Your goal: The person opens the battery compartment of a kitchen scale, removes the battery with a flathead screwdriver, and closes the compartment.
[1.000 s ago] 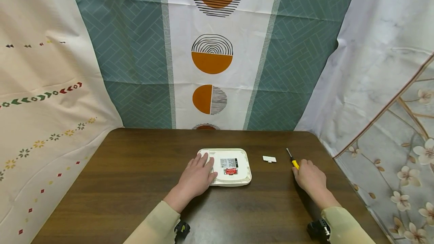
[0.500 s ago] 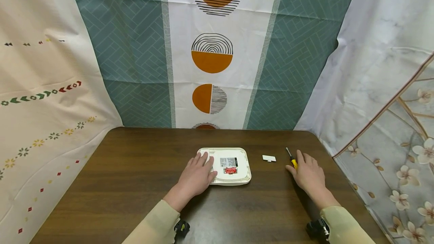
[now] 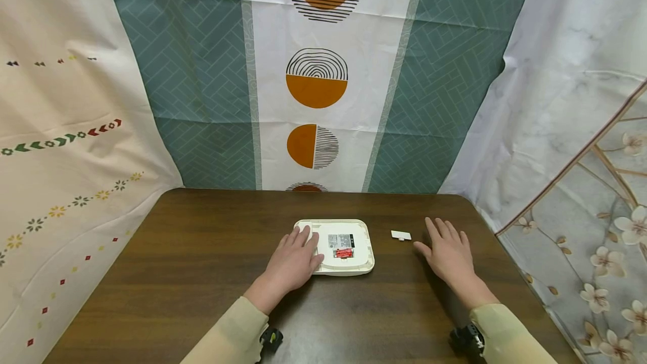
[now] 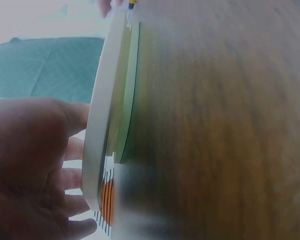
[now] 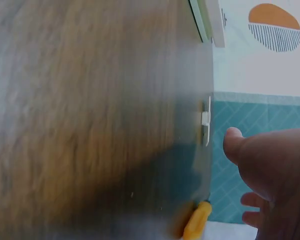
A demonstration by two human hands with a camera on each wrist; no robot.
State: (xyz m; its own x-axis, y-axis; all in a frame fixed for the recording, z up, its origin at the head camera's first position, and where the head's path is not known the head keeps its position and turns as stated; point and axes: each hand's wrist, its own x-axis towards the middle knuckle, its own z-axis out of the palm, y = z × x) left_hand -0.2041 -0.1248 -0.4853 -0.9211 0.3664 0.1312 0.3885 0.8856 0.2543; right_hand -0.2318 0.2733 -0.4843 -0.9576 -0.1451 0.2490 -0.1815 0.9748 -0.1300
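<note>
A white, flat device with rounded corners (image 3: 354, 265) lies on the table, a printed label and a red battery (image 3: 345, 253) in a recess showing on its upper face. My left hand (image 3: 290, 265) rests on its left side with fingers extended; in the left wrist view the device's edge (image 4: 99, 120) stands beside that hand. To the right lies a small white battery cover (image 3: 401, 235). My right hand (image 3: 449, 254) hovers just right of the cover, fingers spread and holding nothing. The yellow screwdriver handle (image 5: 197, 221) shows in the right wrist view, but the hand hides it in the head view.
The dark brown wooden table (image 3: 202, 240) has patterned cloths hanging behind it and on both sides. A black wrist camera (image 3: 271, 340) is strapped at my left cuff, another (image 3: 467, 341) at my right.
My right hand has let go of the yellow screwdriver, its fingers spreading, and has moved up and left toward the battery cover. The left hand and the device have stayed put.
</note>
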